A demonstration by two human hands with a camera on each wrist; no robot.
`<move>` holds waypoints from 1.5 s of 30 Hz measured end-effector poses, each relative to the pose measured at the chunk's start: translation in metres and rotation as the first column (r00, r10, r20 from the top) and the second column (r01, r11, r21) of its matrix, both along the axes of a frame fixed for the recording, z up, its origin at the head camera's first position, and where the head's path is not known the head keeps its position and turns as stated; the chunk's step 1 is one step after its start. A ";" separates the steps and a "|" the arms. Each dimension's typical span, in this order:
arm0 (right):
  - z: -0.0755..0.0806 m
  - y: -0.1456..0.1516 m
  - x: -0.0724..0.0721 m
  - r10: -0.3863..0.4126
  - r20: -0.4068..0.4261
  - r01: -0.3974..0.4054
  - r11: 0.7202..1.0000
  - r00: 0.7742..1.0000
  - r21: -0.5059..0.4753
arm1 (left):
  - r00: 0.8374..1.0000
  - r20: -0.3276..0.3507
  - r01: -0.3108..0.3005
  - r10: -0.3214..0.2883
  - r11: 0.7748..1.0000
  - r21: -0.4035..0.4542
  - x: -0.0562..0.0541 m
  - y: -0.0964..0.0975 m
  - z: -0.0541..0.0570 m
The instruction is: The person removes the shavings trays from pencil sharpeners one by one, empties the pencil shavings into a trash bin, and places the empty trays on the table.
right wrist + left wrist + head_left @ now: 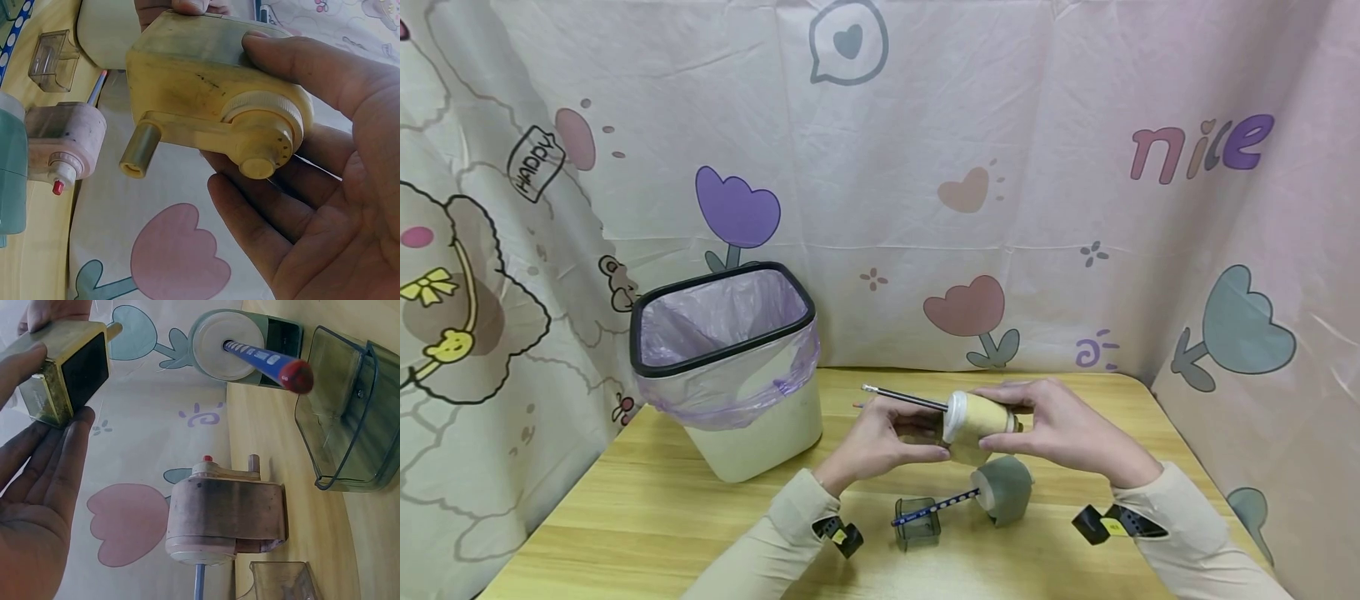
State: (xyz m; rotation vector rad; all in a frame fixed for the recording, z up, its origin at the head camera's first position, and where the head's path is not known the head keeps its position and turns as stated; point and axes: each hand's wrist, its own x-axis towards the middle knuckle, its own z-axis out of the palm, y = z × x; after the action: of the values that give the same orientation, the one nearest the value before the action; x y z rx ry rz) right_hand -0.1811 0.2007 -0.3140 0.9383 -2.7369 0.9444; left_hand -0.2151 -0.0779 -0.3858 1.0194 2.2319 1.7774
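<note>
Both hands hold a yellow hand-crank pencil sharpener (983, 417) above the table, tipped on its side. A black pencil (910, 398) with a white eraser end sticks out of its white front. My left hand (880, 437) grips the front part, thumb nearest the camera. My right hand (1060, 425) grips the crank end, its thumb (294, 59) on the body and fingers beneath. The crank handle (142, 150) faces the right wrist camera. A dark square opening (85, 369) shows in the sharpener's body in the left wrist view.
A grey-green sharpener (1009, 487) with a blue dotted pencil (951, 502) stands near a clear greenish shavings tray (917, 529). Behind the hands are a pink sharpener (228, 509) and its clear tray (55, 59). A lined bin (752, 442) stands at left.
</note>
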 end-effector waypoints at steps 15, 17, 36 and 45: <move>0.003 -0.001 -0.001 -0.014 0.031 0.014 1.000 0.999 0.012 | 0.999 -0.039 -0.023 0.024 0.999 0.030 0.000 0.000 -0.002; 0.003 -0.001 -0.002 -0.007 0.024 0.006 1.000 1.000 0.019 | 1.000 -0.017 -0.012 0.013 0.999 0.032 0.000 -0.001 -0.001; 0.001 -0.001 -0.003 -0.018 0.064 0.020 0.999 0.998 -0.038 | 0.999 -0.011 -0.041 0.041 0.997 0.058 0.002 0.002 -0.006; -0.005 -0.003 -0.006 -0.029 -0.018 0.027 0.997 0.999 -0.077 | 0.997 0.078 -0.033 0.026 0.995 0.090 0.002 0.002 -0.005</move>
State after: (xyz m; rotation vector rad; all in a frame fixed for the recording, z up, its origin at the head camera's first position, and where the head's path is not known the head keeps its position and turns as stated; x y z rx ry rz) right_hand -0.1871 0.1976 -0.3186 0.8887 -2.6700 1.0232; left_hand -0.2132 -0.0756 -0.3906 0.9222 2.1497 1.9132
